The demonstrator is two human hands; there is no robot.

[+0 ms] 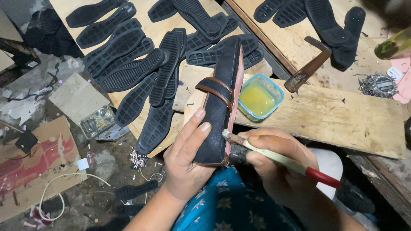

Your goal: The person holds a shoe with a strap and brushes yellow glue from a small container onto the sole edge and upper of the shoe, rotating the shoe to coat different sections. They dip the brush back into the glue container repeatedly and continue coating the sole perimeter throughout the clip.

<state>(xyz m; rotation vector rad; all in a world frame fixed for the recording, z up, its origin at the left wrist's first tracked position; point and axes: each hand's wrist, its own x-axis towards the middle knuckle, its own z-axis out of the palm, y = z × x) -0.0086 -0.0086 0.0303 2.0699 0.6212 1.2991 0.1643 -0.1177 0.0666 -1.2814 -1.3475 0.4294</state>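
Our left hand (185, 159) clasps the black sandal (221, 107) at centre frame; our right hand (278, 164), at four o'clock, pinches a glue brush (274, 156) against its edge. A glue tub (260, 96) sits at two o'clock.

We see a dim workshop scene lit from above and slightly ahead. The pale wooden plank workbench (334, 115) is the brightest area, while the littered concrete floor (102, 167) at lower left falls into shadow. A soft glare sits on the yellow liquid in the blue-rimmed plastic tub (259, 97). The top right corner is blurred and out of focus. Straight edges bow slightly towards the frame's borders. The centre is sharp.
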